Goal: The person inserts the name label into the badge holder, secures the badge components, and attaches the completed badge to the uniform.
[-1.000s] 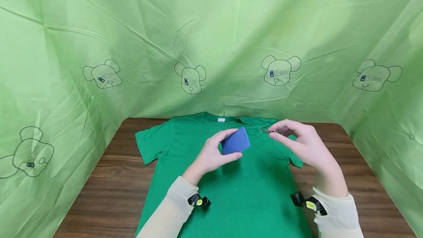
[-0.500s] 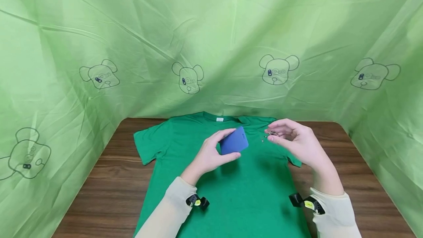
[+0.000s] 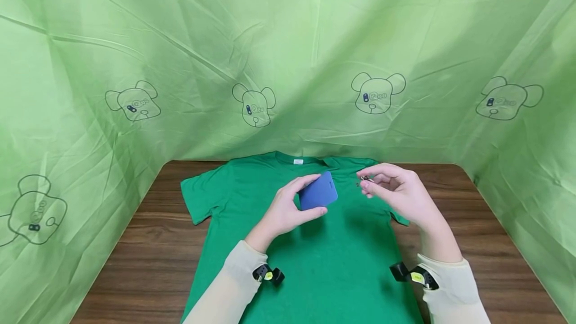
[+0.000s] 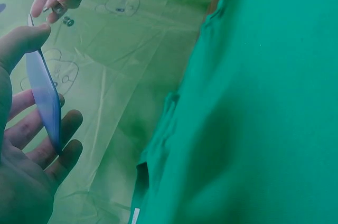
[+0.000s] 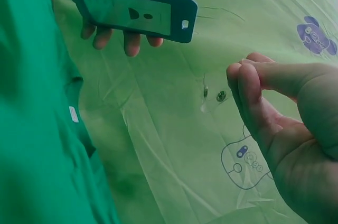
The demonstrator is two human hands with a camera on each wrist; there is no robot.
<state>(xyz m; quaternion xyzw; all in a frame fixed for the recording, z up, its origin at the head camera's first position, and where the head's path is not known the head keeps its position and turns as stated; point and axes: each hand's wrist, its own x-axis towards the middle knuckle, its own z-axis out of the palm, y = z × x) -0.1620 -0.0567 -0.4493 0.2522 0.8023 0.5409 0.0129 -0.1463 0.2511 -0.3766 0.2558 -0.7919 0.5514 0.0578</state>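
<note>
A person's left hand (image 3: 288, 209) holds a blue card holder (image 3: 318, 192) by its edges, above a green T-shirt (image 3: 315, 254) spread on the table (image 3: 148, 259). The right hand (image 3: 396, 191), just right of it toward the far edge, pinches a small metal clip (image 3: 363, 180). The holder's slotted end tilts toward the clip.

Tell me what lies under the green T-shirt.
The green T-shirt lies spread flat on a wooden table, whose brown top shows on both sides and beyond the collar. The part of the table beneath the cloth is covered, so anything there cannot be seen.
</note>
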